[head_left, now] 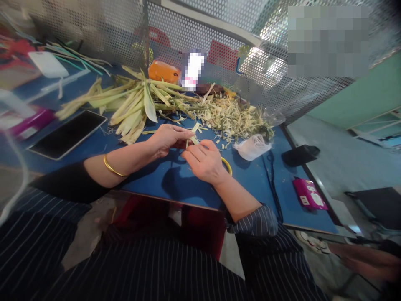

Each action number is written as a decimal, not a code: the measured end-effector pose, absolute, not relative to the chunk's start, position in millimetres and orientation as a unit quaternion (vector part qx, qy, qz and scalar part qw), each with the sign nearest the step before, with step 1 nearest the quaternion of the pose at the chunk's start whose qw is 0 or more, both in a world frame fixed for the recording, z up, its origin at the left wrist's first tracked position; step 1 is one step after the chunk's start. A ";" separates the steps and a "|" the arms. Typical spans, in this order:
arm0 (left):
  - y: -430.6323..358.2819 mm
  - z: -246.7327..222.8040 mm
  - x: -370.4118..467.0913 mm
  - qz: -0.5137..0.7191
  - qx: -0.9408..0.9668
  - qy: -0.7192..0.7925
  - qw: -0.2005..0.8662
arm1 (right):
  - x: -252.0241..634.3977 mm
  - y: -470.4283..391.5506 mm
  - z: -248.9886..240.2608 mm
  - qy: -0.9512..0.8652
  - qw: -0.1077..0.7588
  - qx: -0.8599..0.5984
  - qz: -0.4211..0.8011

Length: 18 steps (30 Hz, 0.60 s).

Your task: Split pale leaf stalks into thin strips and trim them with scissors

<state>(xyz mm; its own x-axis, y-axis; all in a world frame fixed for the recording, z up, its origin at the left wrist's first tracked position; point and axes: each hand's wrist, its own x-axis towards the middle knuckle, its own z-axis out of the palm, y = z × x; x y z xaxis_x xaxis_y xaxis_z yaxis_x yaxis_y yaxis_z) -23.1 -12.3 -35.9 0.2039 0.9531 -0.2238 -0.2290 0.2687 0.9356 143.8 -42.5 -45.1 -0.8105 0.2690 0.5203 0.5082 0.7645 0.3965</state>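
Note:
My left hand (171, 140) and my right hand (205, 161) meet above the front part of the blue table. Between their fingertips is a pale green leaf strip (195, 128), pinched by both hands. Behind my left hand lies a bundle of long pale green leaves (131, 104). A heap of shredded leaf pieces (234, 115) spreads behind my right hand. Beside my right wrist is a yellow ring (227, 165), partly hidden by it. A ball of white thread (253, 147) sits to the right of that.
On the blue table (188, 194) are a dark tablet (69, 133) at left, an orange packet (163, 71) at back, a black pouch (300, 155) and a magenta box (310, 193) at right. A perforated metal screen (206, 33) stands behind. Another person's leg (363, 259) shows lower right.

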 end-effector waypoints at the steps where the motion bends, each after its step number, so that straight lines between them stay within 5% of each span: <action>1: -12.1 -36.0 -23.2 0.446 0.403 0.446 0.663 | 143.5 -42.9 -45.5 -0.914 0.228 -0.201 -0.268; 6: -8.3 -35.9 -26.0 0.458 0.423 0.452 0.638 | 143.2 -41.3 -44.2 -0.909 0.305 -0.203 -0.201; 10: -4.4 -32.9 -29.6 0.459 0.451 0.459 0.612 | 147.3 -36.6 -39.3 -0.814 0.437 -0.377 -0.066; 18: -8.5 -28.2 -29.3 0.418 0.502 0.473 0.591 | 149.0 -25.9 -39.6 -0.765 0.348 -0.478 0.256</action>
